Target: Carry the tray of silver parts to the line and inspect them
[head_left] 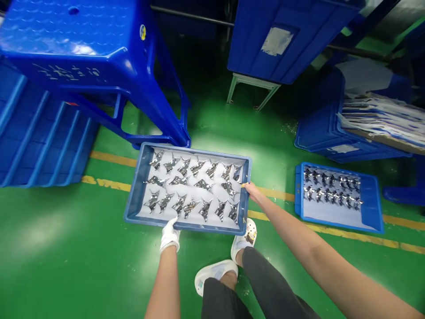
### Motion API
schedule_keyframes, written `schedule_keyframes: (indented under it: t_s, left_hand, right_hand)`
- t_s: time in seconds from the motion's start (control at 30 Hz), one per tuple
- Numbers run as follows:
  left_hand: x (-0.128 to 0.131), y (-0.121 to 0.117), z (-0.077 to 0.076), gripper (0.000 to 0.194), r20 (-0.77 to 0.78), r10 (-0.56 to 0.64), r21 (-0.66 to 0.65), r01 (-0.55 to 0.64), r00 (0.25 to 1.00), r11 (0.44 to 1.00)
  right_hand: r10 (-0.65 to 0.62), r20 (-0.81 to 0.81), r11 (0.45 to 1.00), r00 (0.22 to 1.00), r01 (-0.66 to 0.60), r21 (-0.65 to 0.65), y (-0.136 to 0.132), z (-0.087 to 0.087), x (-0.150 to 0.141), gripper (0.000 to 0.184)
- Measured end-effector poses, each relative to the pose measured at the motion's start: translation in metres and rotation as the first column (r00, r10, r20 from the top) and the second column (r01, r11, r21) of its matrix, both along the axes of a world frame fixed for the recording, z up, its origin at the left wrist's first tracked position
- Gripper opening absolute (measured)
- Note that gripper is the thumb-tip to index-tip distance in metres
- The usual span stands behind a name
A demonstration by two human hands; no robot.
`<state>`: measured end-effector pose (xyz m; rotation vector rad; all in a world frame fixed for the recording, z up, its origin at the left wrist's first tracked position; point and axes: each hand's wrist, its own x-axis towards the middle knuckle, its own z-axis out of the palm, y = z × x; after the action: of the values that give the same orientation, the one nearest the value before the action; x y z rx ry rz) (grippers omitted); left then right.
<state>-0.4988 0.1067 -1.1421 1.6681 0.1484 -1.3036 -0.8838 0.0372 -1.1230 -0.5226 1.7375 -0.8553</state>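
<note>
Both my hands hold a blue plastic bin above or at the green floor; its exact height I cannot tell. My left hand, in a white glove, grips the near long rim, with the thumb over the edge. At the right short rim is my right hand, closed on the edge, with something yellow at its fingertips. White paper lines the bin, and shiny, pointed star-like metal parts lie on it in three rows. My fingers under the rim are hidden.
A blue stool stands just behind the bin, with stacked blue crates to its left. On the right sits another blue bin with similar parts. A paper-filled crate is behind it. My feet in white clogs are close below.
</note>
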Motion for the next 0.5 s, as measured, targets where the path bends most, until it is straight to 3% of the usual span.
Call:
schedule_keyframes:
  t_s: [0.17, 0.27, 0.37, 0.5]
  left_hand:
    - [0.0, 0.02, 0.005, 0.022, -0.09, 0.0, -0.023, -0.002, 0.996, 1.0]
    - [0.003, 0.039, 0.019, 0.021, -0.098, 0.005, -0.033, -0.008, 0.995, 0.999]
    - [0.002, 0.072, 0.048, 0.017, -0.102, 0.011, -0.019, -0.013, 0.995, 1.0]
    - [-0.007, 0.136, 0.112, 0.012, -0.092, -0.018, 0.011, 0.019, 0.996, 1.0]
  right_hand:
    - [-0.037, -0.084, 0.999, 0.996, 0.038, 0.014, -0.004, 0.012, 0.005, 0.022]
    - [-0.079, -0.168, 0.997, 0.983, 0.076, -0.023, 0.006, 0.031, 0.012, 0.02]
    - [-0.097, -0.236, 0.995, 0.967, 0.086, -0.057, 0.034, 0.065, 0.017, 0.02]
    - [-0.085, -0.292, 0.994, 0.953, 0.06, -0.095, 0.087, 0.128, 0.017, 0.014]
